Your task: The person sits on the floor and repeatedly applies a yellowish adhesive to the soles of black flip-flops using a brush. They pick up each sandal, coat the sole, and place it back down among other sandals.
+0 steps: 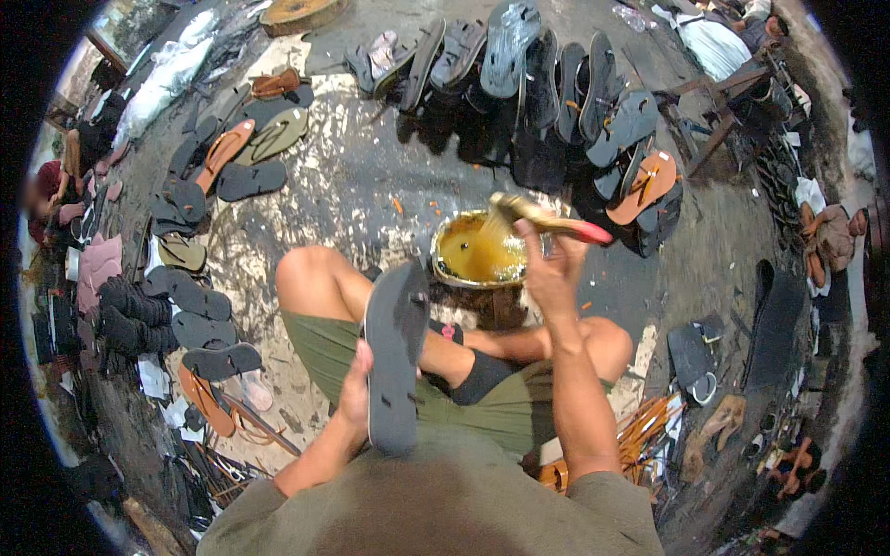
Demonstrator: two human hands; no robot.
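My left hand (354, 391) grips a dark grey sandal sole (394, 371) by its left edge and holds it upright in front of my lap. Small slots show in its face, and no strap is visible on it. In my right hand (553, 273) is a brush (542, 219) with a red-tipped handle, somewhat smeared by motion. Its bristles hang over a round bowl (445, 269) of yellow-brown liquid, which stands on the floor beyond my crossed legs. Whether the bristles touch the liquid I cannot tell.
Dark soles and sandals (547, 83) stand in a row beyond the bowl. More sandals lie in piles at left (199, 306) and right (644, 190). Brown strips (649, 435) lie beside my right elbow. Other people (834, 241) sit at the far sides.
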